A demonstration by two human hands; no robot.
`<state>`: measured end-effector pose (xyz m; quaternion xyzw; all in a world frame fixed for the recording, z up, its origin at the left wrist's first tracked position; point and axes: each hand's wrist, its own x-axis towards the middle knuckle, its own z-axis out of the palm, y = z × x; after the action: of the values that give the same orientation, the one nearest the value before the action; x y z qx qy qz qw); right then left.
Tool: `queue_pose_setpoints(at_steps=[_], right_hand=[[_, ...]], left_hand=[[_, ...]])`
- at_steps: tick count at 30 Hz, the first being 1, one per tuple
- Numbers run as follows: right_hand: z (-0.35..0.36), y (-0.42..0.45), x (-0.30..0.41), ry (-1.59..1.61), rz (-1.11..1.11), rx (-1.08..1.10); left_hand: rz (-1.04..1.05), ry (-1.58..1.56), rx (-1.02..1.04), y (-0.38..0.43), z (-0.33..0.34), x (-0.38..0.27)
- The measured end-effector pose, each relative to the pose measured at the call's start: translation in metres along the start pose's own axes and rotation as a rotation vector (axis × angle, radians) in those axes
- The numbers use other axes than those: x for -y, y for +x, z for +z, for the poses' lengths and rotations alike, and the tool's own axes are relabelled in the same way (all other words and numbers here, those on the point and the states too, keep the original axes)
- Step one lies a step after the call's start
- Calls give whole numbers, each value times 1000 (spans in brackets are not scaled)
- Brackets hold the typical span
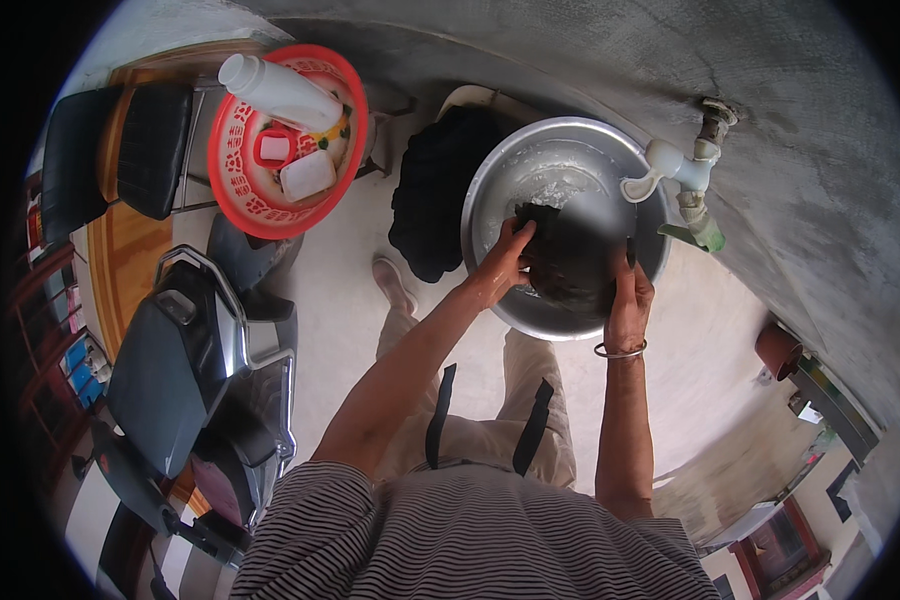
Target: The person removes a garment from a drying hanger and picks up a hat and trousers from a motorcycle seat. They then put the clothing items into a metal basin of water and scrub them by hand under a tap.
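Note:
A dark, wet cloth [570,262] is held between my two hands above a large round metal basin [487,169] with water inside. My left hand [506,262] grips its left edge, thumb on top. On the other side, my right hand [630,292] has its fingers closed on the cloth, and a metal bangle circles that wrist. Part of the cloth is blurred, so its exact shape is unclear. Just left of the basin, a black cloth [442,195] lies bunched over something with a pale rim.
A tap [694,169] juts from the grey wall at the basin's right. Upper left, a red patterned basin [229,172] holds a white bottle [289,90] and a soap bar [307,176]. A motorbike [172,375] stands left, near black chairs [154,150]. A brown pot [778,350] is at right.

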<state>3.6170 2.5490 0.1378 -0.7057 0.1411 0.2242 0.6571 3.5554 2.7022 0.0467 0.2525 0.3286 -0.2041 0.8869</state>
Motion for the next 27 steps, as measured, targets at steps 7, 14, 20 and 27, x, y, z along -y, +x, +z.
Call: queue_pose_setpoints(at_steps=[7, 14, 20, 27], right_hand=[[46, -58, 27, -745, -465, 472], [115, -10, 65, -1229, -787, 511], [277, 49, -17, -990, -1069, 862], [405, 79, -137, -1362, -1125, 991]], left_hand=[[-139, -648, 368, -12, -14, 15], [-154, -761, 363, -7, -34, 60], [-140, -670, 420, -23, -38, 69], [-258, -706, 408, -36, -46, 63]])
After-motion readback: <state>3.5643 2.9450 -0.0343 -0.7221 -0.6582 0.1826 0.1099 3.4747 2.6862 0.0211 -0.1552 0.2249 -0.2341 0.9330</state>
